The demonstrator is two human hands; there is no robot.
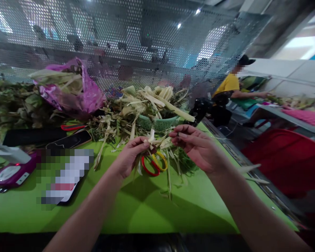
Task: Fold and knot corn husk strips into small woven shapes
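Between the thumb and fingers of my left hand [132,154] is a small pale dried husk piece [152,135], its white end pointing up. My right hand [195,145] is a short way to the right, thumb and fingertips pinched together; anything in them is too small to make out. Below the hands, scissors with red and yellow handle loops [161,161] lie on the green table [147,213], their blades hidden. Loose husk strips [169,175] are scattered around them. Just behind, a green basket [160,123] is heaped with dried husks [157,99].
At left lie a blurred-out phone-like item [68,178], a dark phone [69,140], a red-handled tool [72,127] and a purple power strip [14,171] with a white plug. A pink plastic bag [86,92] stands behind. A person in yellow [229,84] works at far right, beyond a red chair [286,157].
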